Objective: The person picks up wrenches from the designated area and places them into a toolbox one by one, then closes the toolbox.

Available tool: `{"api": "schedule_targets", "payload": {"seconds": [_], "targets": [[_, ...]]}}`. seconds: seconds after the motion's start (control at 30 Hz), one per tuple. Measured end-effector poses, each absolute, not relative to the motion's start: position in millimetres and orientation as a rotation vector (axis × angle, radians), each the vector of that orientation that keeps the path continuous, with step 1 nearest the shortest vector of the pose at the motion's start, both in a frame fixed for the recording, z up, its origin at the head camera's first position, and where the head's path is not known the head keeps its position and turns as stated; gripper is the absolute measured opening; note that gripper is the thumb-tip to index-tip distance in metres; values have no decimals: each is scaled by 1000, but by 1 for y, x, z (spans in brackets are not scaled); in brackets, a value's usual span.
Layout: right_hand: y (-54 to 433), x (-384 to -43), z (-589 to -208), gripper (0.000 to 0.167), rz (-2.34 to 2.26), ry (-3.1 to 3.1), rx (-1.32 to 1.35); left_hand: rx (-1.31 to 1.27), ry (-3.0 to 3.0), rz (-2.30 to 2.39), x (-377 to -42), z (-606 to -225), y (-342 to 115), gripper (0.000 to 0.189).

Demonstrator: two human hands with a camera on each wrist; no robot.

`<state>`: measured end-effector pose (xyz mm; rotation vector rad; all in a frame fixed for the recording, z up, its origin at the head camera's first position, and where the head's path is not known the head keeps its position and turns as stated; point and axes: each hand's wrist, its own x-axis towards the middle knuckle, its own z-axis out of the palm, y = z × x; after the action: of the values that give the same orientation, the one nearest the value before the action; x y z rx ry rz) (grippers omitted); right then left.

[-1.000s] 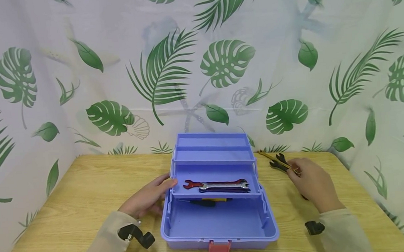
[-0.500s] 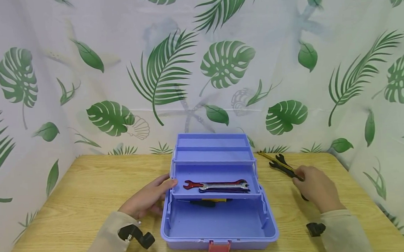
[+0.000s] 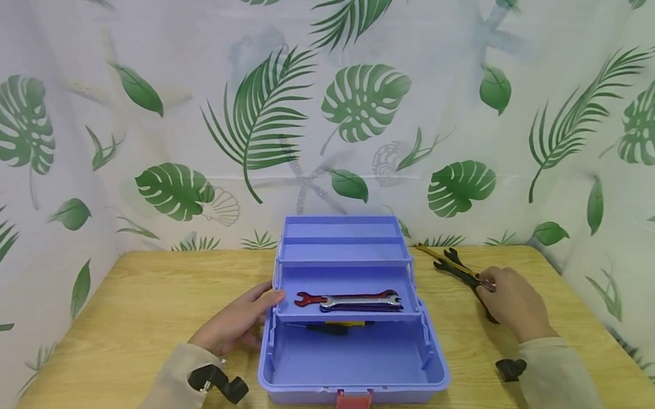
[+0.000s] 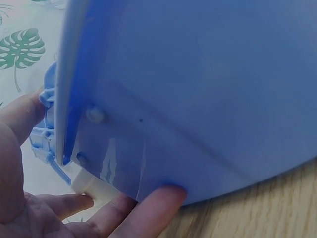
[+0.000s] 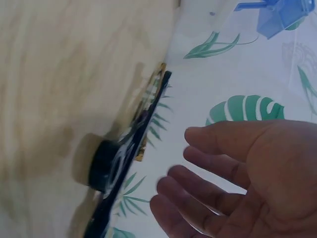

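Box [image 3: 305,396]: plain periwinkle blue, deeper blue in the left wrist view
Trays [image 3: 344,250]: the same plain periwinkle
Latch [image 3: 353,405]: pinkish red
Red wrench [image 3: 311,299]: glossy dark red
Silver wrench [image 3: 361,300]: shiny silver
Lower wrench [image 3: 362,309]: dark purple
Under-tray tools [image 3: 326,329]: black and bright yellow
Black wrenches [image 3: 460,273]: dull black
Thin tool [image 3: 430,252]: mustard yellow
2 sleeves [image 3: 159,390]: plain pale beige
2 wrist mounts [image 3: 226,384]: black
Table [image 3: 143,316]: honey-tan wood grain
Cloth [image 3: 187,25]: white, printed with green fronds, leaves and grass tufts, plus faint blue-grey starfish and shells
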<state>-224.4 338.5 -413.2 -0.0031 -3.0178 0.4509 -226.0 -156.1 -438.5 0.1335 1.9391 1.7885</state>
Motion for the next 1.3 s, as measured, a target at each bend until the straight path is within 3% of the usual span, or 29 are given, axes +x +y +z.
{"api": "schedule_targets", "payload": {"seconds": [0.6, 0.77, 0.9, 1.1, 1.3], "targets": [[405, -247, -401, 47, 378, -3313, -10, 141, 1947, 1786, -226, -438, -157, 80], [402, -245, -403, 21, 364, -3354, 9, 148, 1942, 1776, -224, -437, -157, 80], [400, -243, -408, 11, 316, -3352, 50, 159, 1938, 1773, -225, -437, -157, 80], [400, -245, -412, 7, 277, -3328, 76, 161, 1943, 1765, -225, -438, -158, 79], [403, -249, -417, 18, 225, -3258, 229, 161, 1949, 1766, -226, -438, -159, 79]]}}
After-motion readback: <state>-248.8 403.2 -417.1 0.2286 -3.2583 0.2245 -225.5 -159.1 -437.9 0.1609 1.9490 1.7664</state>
